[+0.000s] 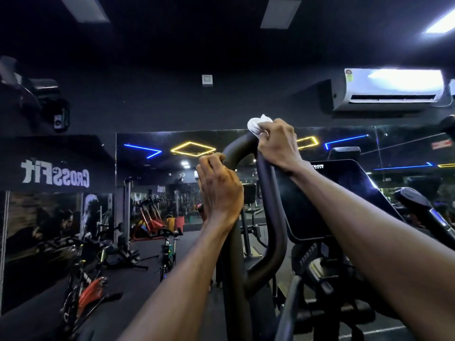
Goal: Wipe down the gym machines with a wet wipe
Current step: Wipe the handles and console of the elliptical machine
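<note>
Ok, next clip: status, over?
Left hand grips handle loop. Right hand presses white wipe on loop's top. Nothing blocking.

White crumpled wet wipe (258, 125); matte black looped machine handle (268, 193); white wall air conditioner (389, 91); yellow diamond neon light (193, 148).

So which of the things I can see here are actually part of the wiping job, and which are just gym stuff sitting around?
Part of the job:
- white wipe, pinched in the right hand
- looped black handlebar, gripped by the left hand

Just around:
- dark console screen
- air conditioner
- exercise bike
- CrossFit sign
</note>
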Available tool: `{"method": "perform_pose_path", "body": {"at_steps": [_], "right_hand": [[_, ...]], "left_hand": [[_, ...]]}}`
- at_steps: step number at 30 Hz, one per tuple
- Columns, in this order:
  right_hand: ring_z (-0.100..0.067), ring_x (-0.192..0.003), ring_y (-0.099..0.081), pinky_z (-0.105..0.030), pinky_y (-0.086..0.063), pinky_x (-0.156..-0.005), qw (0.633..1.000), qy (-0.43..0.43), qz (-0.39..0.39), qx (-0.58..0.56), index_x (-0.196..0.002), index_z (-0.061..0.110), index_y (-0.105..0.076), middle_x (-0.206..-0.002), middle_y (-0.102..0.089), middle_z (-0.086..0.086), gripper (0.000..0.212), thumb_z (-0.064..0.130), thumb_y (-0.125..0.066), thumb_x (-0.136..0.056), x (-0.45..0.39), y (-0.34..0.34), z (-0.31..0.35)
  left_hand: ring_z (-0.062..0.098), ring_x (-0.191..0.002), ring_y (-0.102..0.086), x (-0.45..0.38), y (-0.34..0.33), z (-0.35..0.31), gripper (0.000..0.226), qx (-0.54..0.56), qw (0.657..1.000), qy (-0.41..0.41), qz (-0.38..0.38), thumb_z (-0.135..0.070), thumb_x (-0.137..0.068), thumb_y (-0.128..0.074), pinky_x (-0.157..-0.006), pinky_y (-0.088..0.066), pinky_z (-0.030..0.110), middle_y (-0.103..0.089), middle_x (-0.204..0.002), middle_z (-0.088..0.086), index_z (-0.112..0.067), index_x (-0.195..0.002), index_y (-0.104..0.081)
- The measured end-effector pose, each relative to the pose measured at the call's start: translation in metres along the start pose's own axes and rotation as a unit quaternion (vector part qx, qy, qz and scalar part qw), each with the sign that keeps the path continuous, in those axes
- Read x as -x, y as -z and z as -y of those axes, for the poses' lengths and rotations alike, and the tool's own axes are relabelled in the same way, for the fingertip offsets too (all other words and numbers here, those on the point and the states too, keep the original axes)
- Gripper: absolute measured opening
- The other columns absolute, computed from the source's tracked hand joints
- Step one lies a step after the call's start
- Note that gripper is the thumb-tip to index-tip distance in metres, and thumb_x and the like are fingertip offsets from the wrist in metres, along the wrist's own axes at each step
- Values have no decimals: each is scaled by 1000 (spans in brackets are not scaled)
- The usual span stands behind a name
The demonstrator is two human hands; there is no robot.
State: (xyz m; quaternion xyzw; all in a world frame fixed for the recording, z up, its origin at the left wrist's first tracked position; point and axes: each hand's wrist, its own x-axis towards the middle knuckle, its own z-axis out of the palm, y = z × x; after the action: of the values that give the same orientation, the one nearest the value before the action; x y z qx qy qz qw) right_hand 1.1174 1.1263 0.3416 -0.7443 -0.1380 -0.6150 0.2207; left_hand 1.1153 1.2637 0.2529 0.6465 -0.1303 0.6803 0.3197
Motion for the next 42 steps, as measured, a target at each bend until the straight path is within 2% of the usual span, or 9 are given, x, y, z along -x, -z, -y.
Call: {"method": "perform_pose_path", "body": {"at_steps": [5,9,14,17,21,27,32,38,42], "right_hand": [[-32,-94,-62,-37,-50,-83,975,168,135,-53,-120,18,-71,-104,-67,-16,44,10,-49,-83,31,-1,36],[-36,-88,-57,-33,-43,-77,995,78,59,1,-110,16,-75,-101,-50,-14,31,8,-52,-90,8,1,29],[-32,-80,-58,-43,-54,-69,970,211,116,-31,-107,7,-75,-102,-51,-15,22,5,-62,-89,47,-7,48],[-33,-82,-60,-40,-50,-67,969,206,131,-25,-111,10,-75,-102,-52,-15,32,-4,-63,-84,41,-1,44],[-30,-85,-57,-39,-47,-70,975,180,128,-27,-109,11,-75,-104,-52,-13,30,-1,-61,-85,48,1,54],[-20,-84,-52,-32,-50,-70,940,245,229,-64,-104,13,-77,-101,-51,-5,23,6,-75,-81,99,12,50],[-20,-78,-52,-33,-48,-64,966,204,148,-49,-104,8,-76,-98,-53,-8,21,6,-74,-82,99,10,54],[-21,-82,-55,-41,-55,-67,933,246,254,-68,-86,12,-75,-97,-53,-8,11,5,-76,-78,161,18,53],[-23,-79,-53,-41,-53,-67,959,205,187,-47,-89,9,-75,-95,-51,-9,10,4,-74,-80,154,13,59]], "left_hand": [[20,-91,-45,0,5,-2,22,68,994,80,-18,-3,-86,-44,-72,-41,34,-45,-103,6,-7,-107,-48],[19,-81,-47,1,8,-1,19,104,987,119,-27,-1,-88,-42,-66,-41,33,-43,-96,2,-10,-105,-46],[19,-80,-48,1,9,-1,13,161,973,153,-65,-6,-90,-38,-67,-38,34,-47,-93,2,-15,-99,-43],[18,-78,-48,0,10,1,15,215,951,211,-71,-21,-89,-33,-69,-40,37,-50,-89,1,-15,-99,-43],[21,-77,-48,2,13,7,17,305,895,321,-43,-26,-100,-35,-70,-40,40,-51,-83,2,-13,-98,-45],[21,-71,-61,23,22,21,50,475,732,486,49,-45,-103,-32,-58,-48,27,-65,-77,10,-8,-87,-62],[17,-64,-63,32,36,14,48,476,721,497,82,-42,-104,-37,-55,-50,24,-69,-69,5,-11,-80,-66],[20,-57,-59,50,59,16,39,493,690,518,114,-43,-100,-45,-47,-48,26,-62,-72,9,-8,-89,-59],[17,-54,-50,59,61,19,35,508,668,521,153,-38,-97,-47,-46,-40,26,-50,-66,5,-14,-71,-55]]}}
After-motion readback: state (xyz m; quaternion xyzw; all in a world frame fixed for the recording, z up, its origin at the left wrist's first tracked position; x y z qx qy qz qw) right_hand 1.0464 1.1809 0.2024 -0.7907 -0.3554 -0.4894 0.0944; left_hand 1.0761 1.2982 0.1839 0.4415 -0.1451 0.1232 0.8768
